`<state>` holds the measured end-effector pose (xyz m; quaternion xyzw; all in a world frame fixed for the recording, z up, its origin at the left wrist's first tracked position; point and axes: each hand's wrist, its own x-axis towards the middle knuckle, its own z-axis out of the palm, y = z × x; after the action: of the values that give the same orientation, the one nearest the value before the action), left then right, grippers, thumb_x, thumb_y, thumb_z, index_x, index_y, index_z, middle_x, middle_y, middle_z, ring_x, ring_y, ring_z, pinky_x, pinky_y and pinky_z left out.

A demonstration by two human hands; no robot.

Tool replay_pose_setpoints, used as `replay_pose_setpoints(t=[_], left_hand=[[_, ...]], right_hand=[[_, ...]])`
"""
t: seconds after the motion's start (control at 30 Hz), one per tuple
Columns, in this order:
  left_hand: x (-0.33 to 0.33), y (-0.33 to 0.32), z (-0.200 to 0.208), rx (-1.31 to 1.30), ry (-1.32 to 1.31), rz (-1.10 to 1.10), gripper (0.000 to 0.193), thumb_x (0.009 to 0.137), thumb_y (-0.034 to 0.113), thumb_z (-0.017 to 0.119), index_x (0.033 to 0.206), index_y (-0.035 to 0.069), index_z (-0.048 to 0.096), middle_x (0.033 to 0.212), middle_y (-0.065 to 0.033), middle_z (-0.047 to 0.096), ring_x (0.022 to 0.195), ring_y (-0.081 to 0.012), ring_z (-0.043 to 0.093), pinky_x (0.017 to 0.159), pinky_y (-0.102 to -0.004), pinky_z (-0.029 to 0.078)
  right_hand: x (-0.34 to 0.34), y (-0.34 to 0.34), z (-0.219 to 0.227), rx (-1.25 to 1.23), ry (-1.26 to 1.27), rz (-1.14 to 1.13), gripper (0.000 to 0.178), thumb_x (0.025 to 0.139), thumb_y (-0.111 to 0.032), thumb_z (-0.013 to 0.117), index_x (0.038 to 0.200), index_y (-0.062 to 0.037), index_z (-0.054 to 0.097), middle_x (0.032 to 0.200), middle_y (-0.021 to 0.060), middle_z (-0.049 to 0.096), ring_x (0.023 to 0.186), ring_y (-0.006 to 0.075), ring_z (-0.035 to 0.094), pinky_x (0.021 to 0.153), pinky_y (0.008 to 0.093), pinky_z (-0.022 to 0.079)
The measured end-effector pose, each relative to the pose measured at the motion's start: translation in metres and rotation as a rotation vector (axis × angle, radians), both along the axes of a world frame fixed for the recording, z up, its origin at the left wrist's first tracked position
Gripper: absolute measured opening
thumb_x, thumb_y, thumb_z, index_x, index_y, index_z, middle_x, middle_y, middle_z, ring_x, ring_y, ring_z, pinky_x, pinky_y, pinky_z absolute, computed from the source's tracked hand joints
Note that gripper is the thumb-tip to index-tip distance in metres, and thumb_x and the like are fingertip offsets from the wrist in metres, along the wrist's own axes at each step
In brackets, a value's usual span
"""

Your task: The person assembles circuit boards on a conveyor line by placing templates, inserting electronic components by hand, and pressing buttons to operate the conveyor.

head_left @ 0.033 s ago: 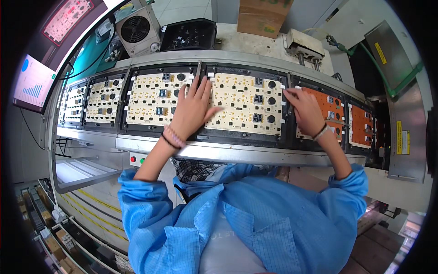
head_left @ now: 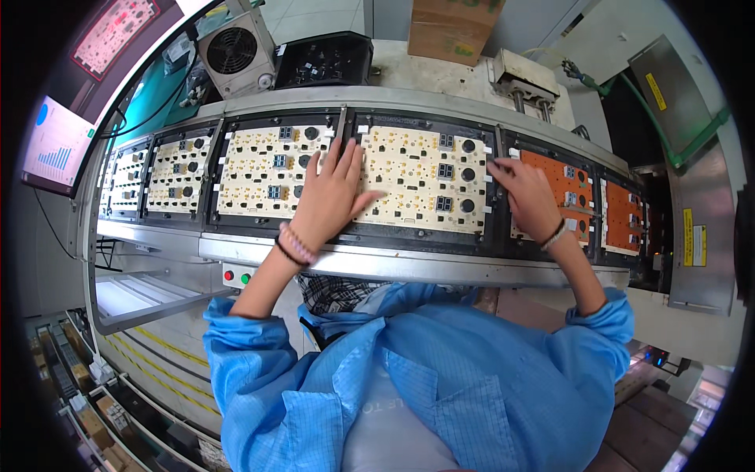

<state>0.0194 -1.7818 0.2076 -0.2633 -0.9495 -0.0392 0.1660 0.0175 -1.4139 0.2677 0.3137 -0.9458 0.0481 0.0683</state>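
Observation:
A cream circuit board (head_left: 401, 177) lies in a black carrier frame (head_left: 385, 230), with black digit displays and round black parts near its right side. Flat over its left edge and the frame bar beside it is my left hand (head_left: 329, 200), fingers stretched and thumb out to the right. My right hand (head_left: 533, 200) reaches the board's right edge with bent, parted fingertips near a white clip (head_left: 487, 150). Neither hand shows anything held. Under the right hand, an orange-red board (head_left: 580, 189) is partly covered. Another cream board (head_left: 252, 177) sits left of my left hand.
The metal rail (head_left: 440, 267) runs along the near side. Behind the line are a fan unit (head_left: 233, 53), a black bin (head_left: 324, 63) of small parts and a cardboard box (head_left: 452, 30). Screens (head_left: 59, 145) stand at left; red and green buttons (head_left: 237, 277) sit below the rail.
My left hand has shifted slightly toward me. The right fingertips have dropped a little along the board's right edge. The boards appear in the same places.

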Motion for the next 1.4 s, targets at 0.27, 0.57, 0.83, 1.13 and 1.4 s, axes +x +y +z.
replay_pose_setpoints(t=[0.27,0.57,0.83,1.13,1.4], left_hand=[[0.005,0.003,0.010,0.055,-0.121,-0.032,0.067,0.097,0.051,0.053,0.134,-0.006,0.055,0.141,-0.0187,0.055,0.138,-0.0360,0.043,0.111,-0.0518,0.032],[0.061,-0.010,0.023,0.035,-0.256,-0.025,0.069,0.096,0.044,0.058,0.150,0.005,0.041,0.155,-0.0106,0.042,0.146,-0.0327,0.032,0.116,-0.0513,0.025],[0.048,0.009,0.020,0.007,-0.093,0.019,0.053,0.092,0.035,0.063,0.130,-0.003,0.059,0.138,-0.0161,0.057,0.134,-0.0319,0.047,0.108,-0.0468,0.037],[0.055,0.086,0.021,0.153,-0.149,-0.277,0.063,0.092,0.043,0.062,0.138,0.001,0.055,0.145,-0.0119,0.053,0.140,-0.0295,0.040,0.115,-0.0475,0.031],[0.060,0.105,0.022,-0.061,-0.061,-0.252,0.064,0.091,0.043,0.060,0.132,-0.007,0.058,0.136,-0.0183,0.059,0.132,-0.0318,0.047,0.111,-0.0450,0.035]], right_hand=[[0.017,-0.005,-0.002,-0.068,-0.173,-0.081,0.056,0.078,0.012,0.053,0.129,-0.0101,0.063,0.128,0.0098,0.059,0.099,0.0278,0.056,0.091,0.0385,0.047],[0.073,-0.023,0.002,0.049,-0.039,-0.092,0.052,0.077,0.007,0.054,0.127,-0.0041,0.062,0.135,0.0118,0.056,0.101,0.0271,0.058,0.089,0.0384,0.047],[0.031,-0.029,0.022,0.151,-0.124,0.045,0.047,0.079,0.002,0.057,0.126,-0.0056,0.064,0.109,0.0074,0.063,0.093,0.0263,0.060,0.083,0.0399,0.049],[-0.008,-0.084,0.011,0.254,-0.181,-0.031,0.045,0.086,-0.014,0.056,0.130,-0.0083,0.062,0.085,0.0096,0.067,0.071,0.0314,0.066,0.064,0.0447,0.053],[-0.050,-0.087,0.011,0.385,-0.196,-0.132,0.046,0.086,-0.016,0.051,0.130,-0.0099,0.063,0.087,0.0172,0.072,0.077,0.0318,0.071,0.065,0.0456,0.056]])
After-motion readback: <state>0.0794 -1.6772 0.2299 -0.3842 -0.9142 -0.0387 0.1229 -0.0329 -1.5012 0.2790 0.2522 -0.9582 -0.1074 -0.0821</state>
